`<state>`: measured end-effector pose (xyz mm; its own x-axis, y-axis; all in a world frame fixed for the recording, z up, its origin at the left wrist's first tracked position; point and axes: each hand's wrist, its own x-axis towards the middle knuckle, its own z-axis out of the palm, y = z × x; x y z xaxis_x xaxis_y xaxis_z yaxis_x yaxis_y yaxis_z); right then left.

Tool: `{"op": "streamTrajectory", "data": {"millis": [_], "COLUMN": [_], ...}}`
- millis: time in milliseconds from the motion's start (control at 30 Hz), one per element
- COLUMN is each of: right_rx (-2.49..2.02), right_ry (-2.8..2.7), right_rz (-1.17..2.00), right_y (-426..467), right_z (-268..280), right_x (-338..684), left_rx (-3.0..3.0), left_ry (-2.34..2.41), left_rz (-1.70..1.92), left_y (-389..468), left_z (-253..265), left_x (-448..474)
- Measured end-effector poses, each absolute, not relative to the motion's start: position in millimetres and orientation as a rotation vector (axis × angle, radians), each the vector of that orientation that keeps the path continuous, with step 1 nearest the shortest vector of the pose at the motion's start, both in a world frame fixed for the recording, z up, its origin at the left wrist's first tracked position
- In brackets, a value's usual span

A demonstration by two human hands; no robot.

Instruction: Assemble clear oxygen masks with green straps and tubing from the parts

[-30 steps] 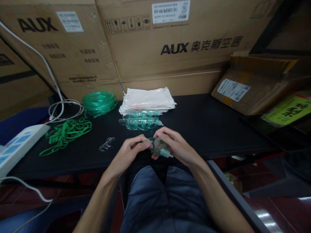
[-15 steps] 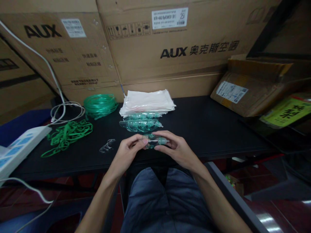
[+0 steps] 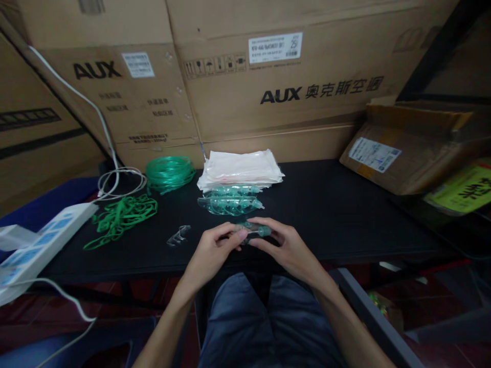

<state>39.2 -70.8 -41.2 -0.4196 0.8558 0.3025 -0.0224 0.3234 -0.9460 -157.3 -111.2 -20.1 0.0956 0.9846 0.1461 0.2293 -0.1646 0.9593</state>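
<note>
Clear green plastic piece (image 3: 253,232), just below frame centre, near the front edge of the surface (image 3: 337,220). Left hand (image 3: 217,248) pinches its left end; right hand (image 3: 289,245) grasps across its right, contact partly hidden. Probably light, flexible, slick; best held by the stiffer-looking tubular end.

This looks like a workshop or storeroom. Cardboard boxes (image 3: 230,110) stand behind a black table (image 3: 330,214) with a power strip (image 3: 49,243), green tubing (image 3: 171,174) and white packets (image 3: 241,167).
</note>
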Motion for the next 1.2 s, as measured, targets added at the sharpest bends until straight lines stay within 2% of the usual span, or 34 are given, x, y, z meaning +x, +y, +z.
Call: {"op": "streamTrajectory", "data": {"millis": [133,300,633,733,900,1067,1200], "right_rx": [-0.755,-0.798,-0.788,-0.78,-0.743,-0.719,-0.72], "right_ry": [-1.577,-1.49,-1.514,-1.521,-1.521,-1.54,-1.581], "right_rz": [1.251,1.378,1.462,1.475,1.49,1.494,1.487], "right_y": [-68,-67,-68,-68,-69,-69,-70], "right_z": [-42,-43,-41,-41,-44,-44,-41], "right_x": [37,36,38,39,39,40,42], "left_rx": [1.721,1.934,1.886,1.761,1.472,1.649,1.69], "left_ry": [1.409,1.726,2.007,2.301,2.896,2.876,2.933], "left_rz": [1.194,1.06,1.048,1.075,0.748,0.456,0.549], "left_y": [-115,-118,-120,-125,-133,-137,-133], "left_z": [-20,-21,-13,-2,10,5,7], "left_x": [-155,-179,-249,-273,-311,-332,-344]}}
